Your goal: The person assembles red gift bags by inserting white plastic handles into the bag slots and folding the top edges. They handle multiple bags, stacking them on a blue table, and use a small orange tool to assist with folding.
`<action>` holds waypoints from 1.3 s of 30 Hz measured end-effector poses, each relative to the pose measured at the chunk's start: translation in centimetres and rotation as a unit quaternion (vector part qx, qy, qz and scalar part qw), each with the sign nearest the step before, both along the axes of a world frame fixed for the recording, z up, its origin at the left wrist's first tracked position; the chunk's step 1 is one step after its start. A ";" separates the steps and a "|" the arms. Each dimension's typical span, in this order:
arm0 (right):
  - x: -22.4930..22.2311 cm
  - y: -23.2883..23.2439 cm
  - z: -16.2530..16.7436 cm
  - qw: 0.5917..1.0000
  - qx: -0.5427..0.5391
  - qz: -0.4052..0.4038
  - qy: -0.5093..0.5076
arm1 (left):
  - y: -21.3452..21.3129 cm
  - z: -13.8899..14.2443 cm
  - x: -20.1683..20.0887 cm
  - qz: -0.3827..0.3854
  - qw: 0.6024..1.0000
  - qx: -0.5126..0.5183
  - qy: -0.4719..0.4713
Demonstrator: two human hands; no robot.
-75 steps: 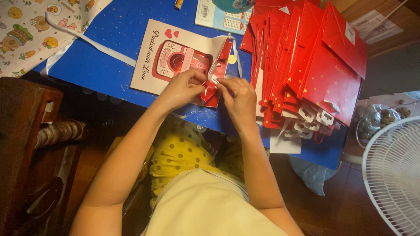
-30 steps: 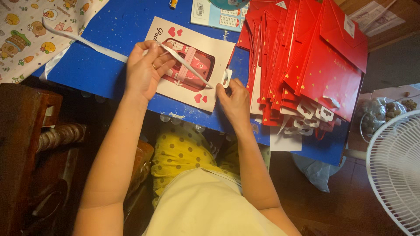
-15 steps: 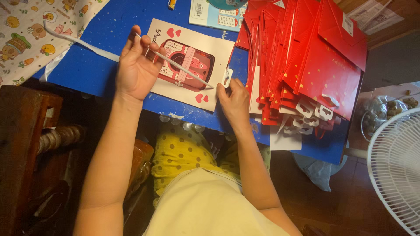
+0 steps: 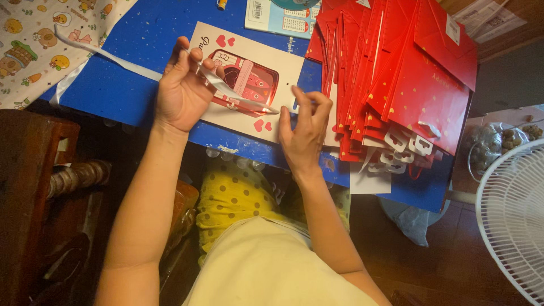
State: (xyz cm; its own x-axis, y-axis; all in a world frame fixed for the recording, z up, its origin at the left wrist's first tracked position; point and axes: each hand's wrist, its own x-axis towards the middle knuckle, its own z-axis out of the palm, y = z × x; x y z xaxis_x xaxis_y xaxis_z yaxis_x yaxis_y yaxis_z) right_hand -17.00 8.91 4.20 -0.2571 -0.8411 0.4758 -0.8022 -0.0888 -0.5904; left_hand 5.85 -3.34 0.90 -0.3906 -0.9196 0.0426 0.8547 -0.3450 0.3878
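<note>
Both hands [image 4: 184, 90] [image 4: 303, 133] stretch a white ribbon [image 4: 238, 96] over a card [image 4: 249, 79].

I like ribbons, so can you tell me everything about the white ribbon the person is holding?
The white ribbon is a long, thin, flat strip that looks like satin. It is pulled out across the cream gift bag with red hearts lying flat on the blue table. The left hand pinches it up off the bag, the right hand holds its near end by the bag's edge, and its loose tail trails away to the left onto the cartoon-print cloth.
</note>
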 end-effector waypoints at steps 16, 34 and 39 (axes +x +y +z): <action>-1.3 0.5 -2.8 0.990 0.080 0.083 -0.080 | -2.1 2.8 -5.8 -0.003 0.965 0.011 -0.261; -2.4 -3.9 -5.5 0.713 0.119 0.115 -0.681 | 0.9 1.4 -8.5 0.074 0.686 -0.283 -0.666; -2.2 -4.3 -5.5 0.779 0.164 0.124 -0.592 | 0.7 1.3 -8.4 0.040 0.674 -0.297 -0.675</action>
State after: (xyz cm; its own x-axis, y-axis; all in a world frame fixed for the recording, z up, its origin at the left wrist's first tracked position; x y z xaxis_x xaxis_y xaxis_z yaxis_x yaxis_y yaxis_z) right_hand -19.17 4.56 -1.26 -0.1631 -0.9611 -0.2230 0.3409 0.1572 -0.9269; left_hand -2.57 -2.62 2.22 -0.3916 -0.9177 0.0674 -0.4096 0.2394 0.8803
